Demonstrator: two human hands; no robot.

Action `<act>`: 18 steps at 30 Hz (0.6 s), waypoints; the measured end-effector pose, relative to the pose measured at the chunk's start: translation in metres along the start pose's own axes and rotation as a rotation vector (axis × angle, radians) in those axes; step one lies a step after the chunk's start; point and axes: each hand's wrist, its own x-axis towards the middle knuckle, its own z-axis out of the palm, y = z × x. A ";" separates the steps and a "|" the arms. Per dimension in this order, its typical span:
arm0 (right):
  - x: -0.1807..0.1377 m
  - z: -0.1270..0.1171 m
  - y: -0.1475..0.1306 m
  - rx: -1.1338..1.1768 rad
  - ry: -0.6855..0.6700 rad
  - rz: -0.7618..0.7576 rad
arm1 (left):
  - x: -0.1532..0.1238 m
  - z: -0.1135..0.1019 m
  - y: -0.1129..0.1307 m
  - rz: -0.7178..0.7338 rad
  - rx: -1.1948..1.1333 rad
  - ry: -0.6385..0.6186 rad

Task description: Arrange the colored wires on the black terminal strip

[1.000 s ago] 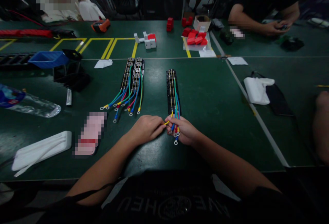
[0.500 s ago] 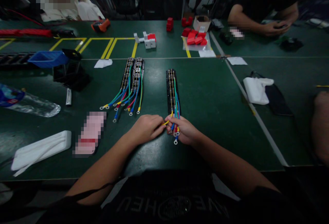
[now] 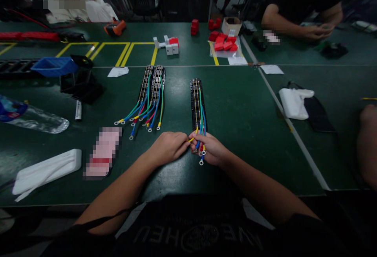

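A black terminal strip (image 3: 195, 100) lies lengthwise on the table in front of me. Coloured wires with ring terminals (image 3: 201, 162) run from it toward my body. My right hand (image 3: 214, 149) is closed around its near end and the wire bundle, thumb on top. My left hand (image 3: 171, 147) pinches a yellow wire (image 3: 194, 134) just left of the bundle; the wire's tip is hidden in the fingers. Two similar wired strips (image 3: 151, 84) lie side by side farther left, their ring terminals fanned toward me.
Left are a pink phone-shaped item (image 3: 103, 153), a white power bank (image 3: 47, 172), a plastic bottle (image 3: 32, 115) and a blue bin (image 3: 54, 66). Red parts (image 3: 224, 43) lie at the back. A white device (image 3: 294, 103) lies right. Co-workers sit across the table, and another person's arm shows at far right.
Both hands stay almost in place on the wires. My left fingers have moved very slightly along the yellow wire. Across the table, a co-worker's hands have shifted slightly.
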 end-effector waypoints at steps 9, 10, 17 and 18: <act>0.001 -0.001 0.001 0.011 0.009 -0.005 | 0.000 0.000 -0.001 0.002 0.026 0.016; 0.001 -0.001 0.001 0.010 0.007 -0.004 | 0.000 0.000 -0.001 0.002 0.031 0.016; 0.001 0.000 0.000 0.005 0.008 -0.009 | 0.000 0.000 0.000 0.003 0.023 0.017; 0.001 0.000 0.000 -0.003 0.005 -0.010 | 0.000 0.000 0.000 -0.001 0.023 0.013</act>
